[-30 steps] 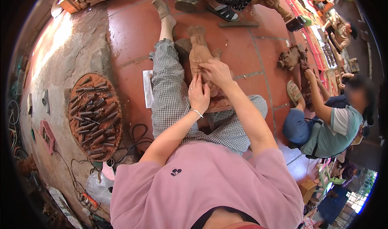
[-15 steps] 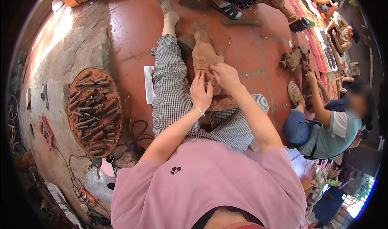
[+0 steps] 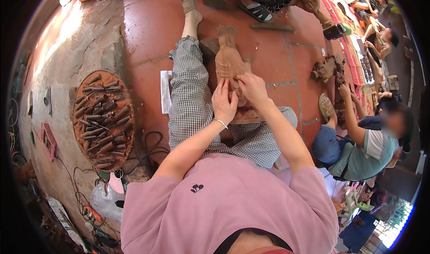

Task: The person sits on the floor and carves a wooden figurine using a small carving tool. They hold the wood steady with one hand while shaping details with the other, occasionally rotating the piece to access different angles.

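A brown carved wooden figure (image 3: pixel 229 62) lies on the floor between my legs, its near end close to my lap. My left hand (image 3: pixel 225 103) rests on its lower part with fingers stretched out and fairly flat. Beside it, my right hand (image 3: pixel 252 88) is closed, its fingertips bent and pressed against the carving's right side. Whatever the right fingers may hold is hidden. A dark block (image 3: pixel 208 48) sits next to the figure, by my outstretched leg.
To my left, an oval bed of reddish sawdust (image 3: pixel 92 153) holds several chisels (image 3: pixel 104 106). A white strip (image 3: pixel 165 92) lies beside my leg. Cables (image 3: pixel 152 142) and a clear plastic bag (image 3: pixel 106 200) are at lower left. Another person (image 3: pixel 365 139) works on a dark carving (image 3: pixel 329 69) at right.
The whole view has shifted slightly. Both hands stay on the carving, the right one at nearly the same spot with its fingers still bent.
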`<action>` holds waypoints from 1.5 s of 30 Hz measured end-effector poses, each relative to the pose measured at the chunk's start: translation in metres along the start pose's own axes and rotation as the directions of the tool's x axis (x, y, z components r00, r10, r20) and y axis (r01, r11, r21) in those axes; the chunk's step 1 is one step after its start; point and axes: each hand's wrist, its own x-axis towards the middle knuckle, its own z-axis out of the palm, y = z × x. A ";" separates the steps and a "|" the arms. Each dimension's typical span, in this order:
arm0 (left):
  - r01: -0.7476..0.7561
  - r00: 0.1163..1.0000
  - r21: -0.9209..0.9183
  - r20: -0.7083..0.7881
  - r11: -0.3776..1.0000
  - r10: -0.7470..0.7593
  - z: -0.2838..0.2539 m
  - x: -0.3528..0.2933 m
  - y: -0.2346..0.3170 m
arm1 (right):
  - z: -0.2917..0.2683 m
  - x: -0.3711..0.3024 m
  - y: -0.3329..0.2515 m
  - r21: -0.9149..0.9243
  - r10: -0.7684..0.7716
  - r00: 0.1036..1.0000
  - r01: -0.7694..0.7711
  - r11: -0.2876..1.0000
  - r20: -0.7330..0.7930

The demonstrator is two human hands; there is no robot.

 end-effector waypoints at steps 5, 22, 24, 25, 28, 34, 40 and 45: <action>0.022 0.999 0.002 0.027 1.000 -0.022 -0.003 -0.003 0.003 | 0.012 0.011 -0.001 -0.025 0.076 0.997 -0.077 0.997 -0.015; 0.066 0.997 -0.020 0.048 0.998 -0.065 -0.005 -0.002 0.004 | -0.040 0.004 0.029 0.126 0.333 0.938 -0.343 0.931 0.094; 0.072 0.996 -0.029 0.057 0.997 -0.070 -0.006 0.000 0.005 | -0.037 0.008 0.033 0.235 0.375 0.927 -0.368 0.900 0.015; 0.073 0.996 -0.036 0.060 0.997 -0.071 -0.005 -0.001 0.006 | -0.034 0.007 0.031 0.213 0.347 0.937 -0.348 0.913 0.042; 0.072 0.996 -0.045 0.060 0.996 -0.069 -0.005 -0.002 0.005 | -0.025 0.001 0.017 0.106 0.196 0.979 -0.200 0.974 0.051; 0.038 0.997 0.015 0.063 0.999 -0.039 -0.008 -0.001 0.005 | -0.010 0.002 0.023 0.184 0.203 0.978 -0.192 0.964 -0.045; 0.040 0.997 -0.005 0.061 0.999 -0.040 -0.010 -0.001 0.007 | -0.002 0.008 0.011 0.123 0.272 0.960 -0.263 0.957 -0.065; -0.006 1.000 -0.070 0.012 0.998 0.007 -0.007 0.003 0.006 | -0.008 0.012 0.002 -0.193 0.161 0.987 -0.160 0.968 -0.010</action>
